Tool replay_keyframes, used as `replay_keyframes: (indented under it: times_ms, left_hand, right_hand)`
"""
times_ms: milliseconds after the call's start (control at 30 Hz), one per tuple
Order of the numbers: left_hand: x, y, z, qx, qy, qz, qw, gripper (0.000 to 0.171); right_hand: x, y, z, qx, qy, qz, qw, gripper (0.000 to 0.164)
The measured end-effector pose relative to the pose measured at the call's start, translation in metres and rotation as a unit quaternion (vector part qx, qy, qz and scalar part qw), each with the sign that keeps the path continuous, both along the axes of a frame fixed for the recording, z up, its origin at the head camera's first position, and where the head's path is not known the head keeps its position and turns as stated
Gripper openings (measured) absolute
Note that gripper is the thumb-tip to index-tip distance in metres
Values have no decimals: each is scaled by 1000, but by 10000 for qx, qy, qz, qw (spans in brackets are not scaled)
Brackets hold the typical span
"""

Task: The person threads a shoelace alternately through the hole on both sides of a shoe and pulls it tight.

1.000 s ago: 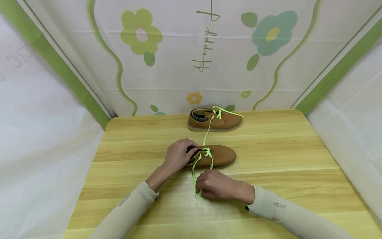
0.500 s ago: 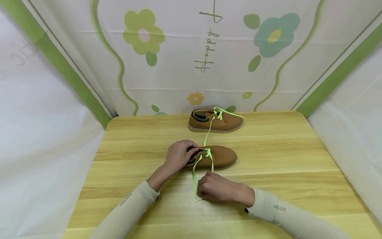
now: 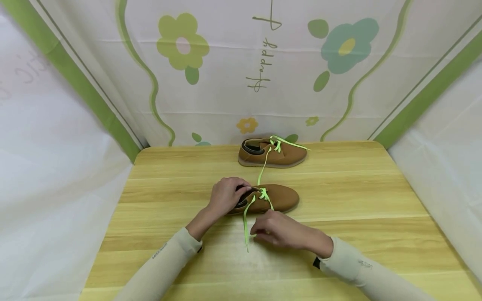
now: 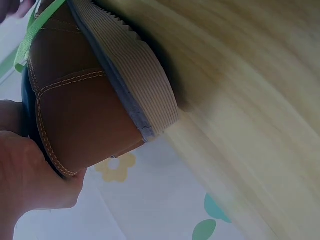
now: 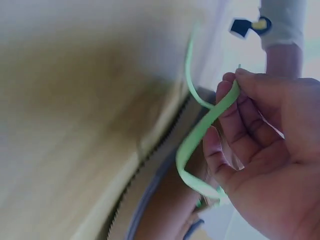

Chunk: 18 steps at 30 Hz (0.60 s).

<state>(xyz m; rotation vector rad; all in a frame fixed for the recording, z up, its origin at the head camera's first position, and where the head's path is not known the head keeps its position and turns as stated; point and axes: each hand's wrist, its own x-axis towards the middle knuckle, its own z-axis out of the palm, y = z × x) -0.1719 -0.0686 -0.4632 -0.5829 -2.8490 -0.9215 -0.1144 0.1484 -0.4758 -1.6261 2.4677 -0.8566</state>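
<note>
A brown lace-up shoe (image 3: 284,197) sits on the table, toe to the right. My left hand (image 3: 225,194) grips it at its opening; the left wrist view shows that hand over the collar at the heel (image 4: 80,120). On the near side, my right hand (image 3: 282,230) pinches one end of the neon green shoelace (image 5: 192,145) between thumb and fingers. The strand bends from the fingertips back to the eyelets. Another loose lace end (image 3: 245,225) hangs down the shoe's near side onto the table.
Behind stands a matching brown shoe (image 3: 293,154), its green laces (image 3: 291,142) loose, one reaching toward the near shoe. The wood-grain table (image 3: 357,188) ends at a white printed curtain (image 3: 222,83), with more white cloth on both sides.
My right hand has risen slightly and shifted right, its fingers now showing a pinch on the lace end. My left hand stays on the shoe.
</note>
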Motion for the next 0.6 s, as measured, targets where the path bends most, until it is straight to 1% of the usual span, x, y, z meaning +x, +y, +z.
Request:
replay_keyframes:
  times_ms: [67,167,367,467,600]
  left_hand:
    - [-1,0,0,6,-66,2,10000,10]
    - [-2,0,0,54,-123,-4,9999,10]
    - [-4,0,1,177,-321,19,9993,9]
    - [-4,1,1,206,-414,64,9989,8]
    - [-6,2,2,209,-488,100,9985,9]
  right_hand:
    - [-3,4,5,-143,-18,-159,9998,10]
    - [-8,7,12,-343,-109,-459,9983,9]
    - [-15,11,22,-631,-321,-997,9925,7]
    - [-19,12,25,-719,-421,-1372,9870,8]
    - [-25,11,27,-837,-737,-1860,9762,9]
